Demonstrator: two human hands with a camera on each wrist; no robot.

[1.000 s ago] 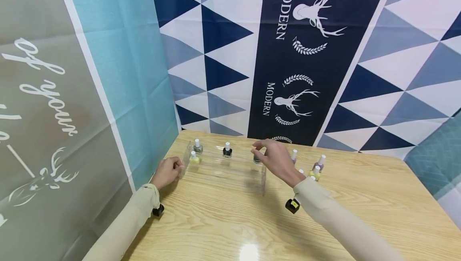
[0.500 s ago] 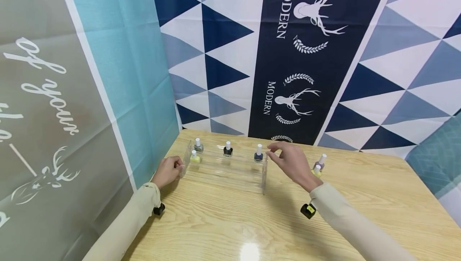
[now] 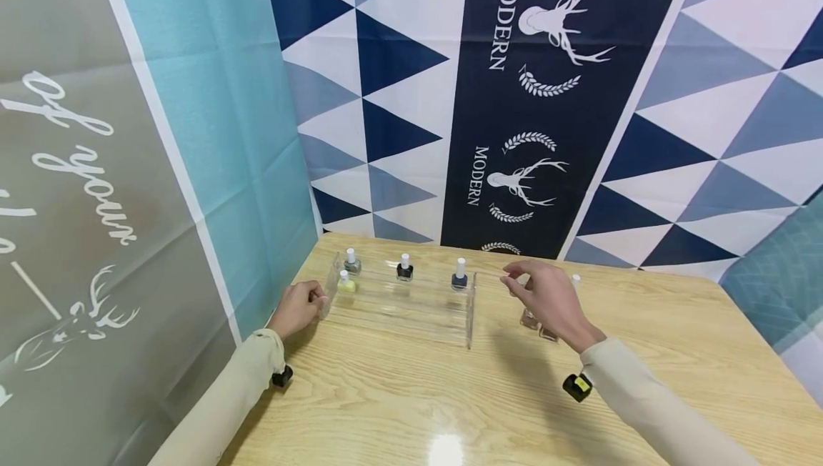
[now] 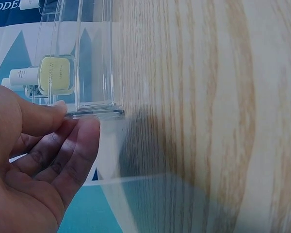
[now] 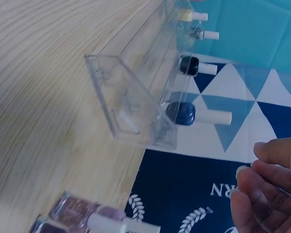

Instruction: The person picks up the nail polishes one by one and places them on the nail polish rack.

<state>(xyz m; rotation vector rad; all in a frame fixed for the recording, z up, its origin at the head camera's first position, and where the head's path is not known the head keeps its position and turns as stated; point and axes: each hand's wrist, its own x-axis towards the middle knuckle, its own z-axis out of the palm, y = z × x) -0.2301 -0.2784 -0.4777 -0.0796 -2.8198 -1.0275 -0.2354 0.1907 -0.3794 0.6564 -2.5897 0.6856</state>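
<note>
A clear acrylic nail polish rack (image 3: 471,319) stands on the table. My left hand (image 3: 297,307) pinches its left side panel (image 4: 94,113) between thumb and fingers. Along the rack's top tier are a grey nail polish bottle (image 3: 352,265), a black bottle (image 3: 404,272) and a dark blue bottle (image 5: 183,113), all white-capped and upright. A yellow bottle (image 4: 56,74) sits on the tier below, at the left. My right hand (image 3: 546,298) hovers to the right of the rack, fingers loosely bent, holding nothing. Beneath it are pinkish glitter bottles (image 5: 72,211), partly hidden by the hand in the head view.
Another white cap (image 3: 576,279) shows behind my right hand, its bottle hidden. The wood-grain table (image 3: 386,394) meets a patterned cloth backdrop (image 3: 411,130) at the back and a cloth wall (image 3: 161,309) at the left.
My right hand has let go of the dark blue bottle on the top tier and moved right, over the loose bottles. My left hand stays at the rack's side.
</note>
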